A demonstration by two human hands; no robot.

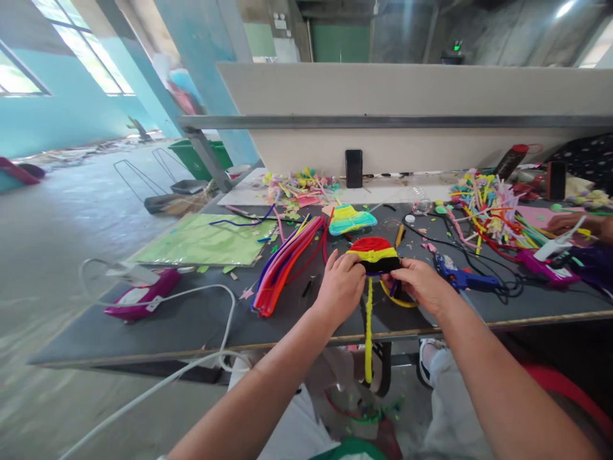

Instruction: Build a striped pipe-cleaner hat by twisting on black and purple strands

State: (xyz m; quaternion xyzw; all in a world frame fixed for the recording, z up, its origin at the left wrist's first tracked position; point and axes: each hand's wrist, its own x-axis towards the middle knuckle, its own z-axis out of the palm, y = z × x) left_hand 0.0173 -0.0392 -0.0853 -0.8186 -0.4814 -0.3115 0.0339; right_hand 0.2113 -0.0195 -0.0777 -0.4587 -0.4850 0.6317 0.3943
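Note:
A fuzzy piece striped red, yellow and black (374,253) is held up over the table's front part. My left hand (341,281) pinches its left end, and my right hand (416,281) grips its lower right corner. From its underside a yellow fuzzy strip (368,332) hangs down past the table edge. Behind it lies a similar yellow and turquoise piece (352,219). A bundle of red, pink and blue pipe cleaners (287,265) rests left of my left hand. Beneath my right hand is a yellow-rimmed round thing (398,299), partly hidden.
Right of my hands lies a blue glue gun (467,279) with cables. Purple power strips (143,297) stand at both sides. Loose pipe cleaners (486,207), a phone (354,168) and a green sheet (205,239) lie farther back. A co-worker's hand (572,223) is at right.

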